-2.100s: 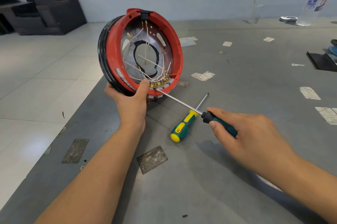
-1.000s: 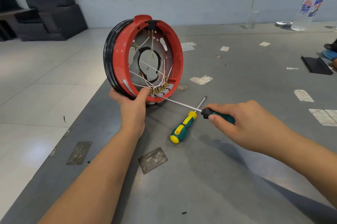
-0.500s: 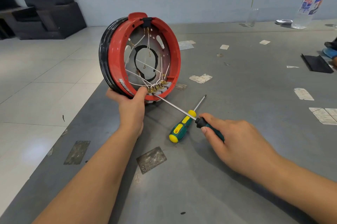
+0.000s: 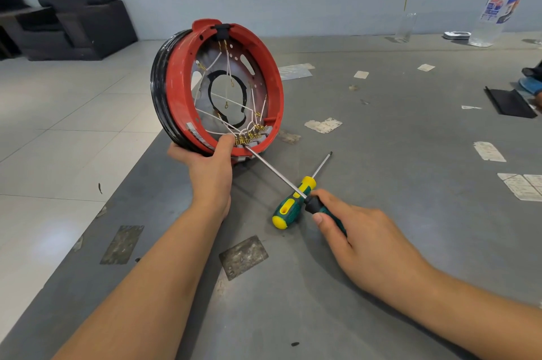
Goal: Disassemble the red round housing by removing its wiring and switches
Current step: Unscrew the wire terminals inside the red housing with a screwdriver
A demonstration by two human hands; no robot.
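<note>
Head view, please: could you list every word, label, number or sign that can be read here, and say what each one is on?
No text can be read.
Plastic bottle: blue, red and white label, print too blurred.
Red round housing: small sticker on the lower rim, print too small.
Grey table: torn paper patches, nothing legible.
Green and yellow screwdriver: no marking visible.

No readable text, bottle [image 4: 495, 7] label (red and blue) too blurred

Red round housing [image 4: 179, 101] on edge at table corner, tilted; white wiring [image 4: 231, 122] strung inside, brass terminals clustered at bottom.
</note>
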